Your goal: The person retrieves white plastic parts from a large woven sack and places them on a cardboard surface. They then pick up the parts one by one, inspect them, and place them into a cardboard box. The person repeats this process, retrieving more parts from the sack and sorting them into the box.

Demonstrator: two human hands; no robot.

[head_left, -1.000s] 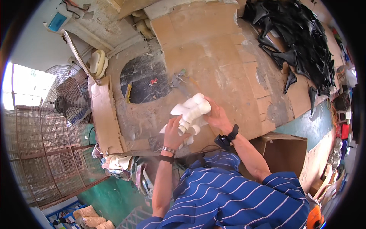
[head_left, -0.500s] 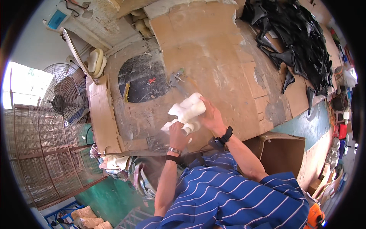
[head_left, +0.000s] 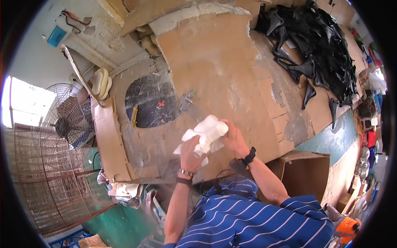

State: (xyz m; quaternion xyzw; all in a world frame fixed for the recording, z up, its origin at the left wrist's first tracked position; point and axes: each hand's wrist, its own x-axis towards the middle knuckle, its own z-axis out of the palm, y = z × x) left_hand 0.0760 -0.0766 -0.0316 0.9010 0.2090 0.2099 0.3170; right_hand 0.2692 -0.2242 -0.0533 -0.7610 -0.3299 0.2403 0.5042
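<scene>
A white, smooth, lobed piece [head_left: 210,127] is held tilted above the near edge of the cardboard-covered table; its exact kind I cannot make out. My left hand [head_left: 192,156], with a bracelet and a dark band at the wrist, is closed round its lower left side. Against its right end presses my right hand [head_left: 234,139], its fingers curled over the edge and a black watch-like band on the wrist. More white lobes show between and below my hands; whether they belong to the same piece is unclear.
Black curved plastic parts [head_left: 314,49] lie heaped at the far right. A dark patch [head_left: 151,99] on the table bears a red scrap and a yellow strip. A wire fan [head_left: 62,124] stands left. An open cardboard box [head_left: 304,175] sits right of my body.
The white piece has turned in my hands, so its right end now faces nearer. My left hand has shifted higher on its side. The whole view has tilted slightly.
</scene>
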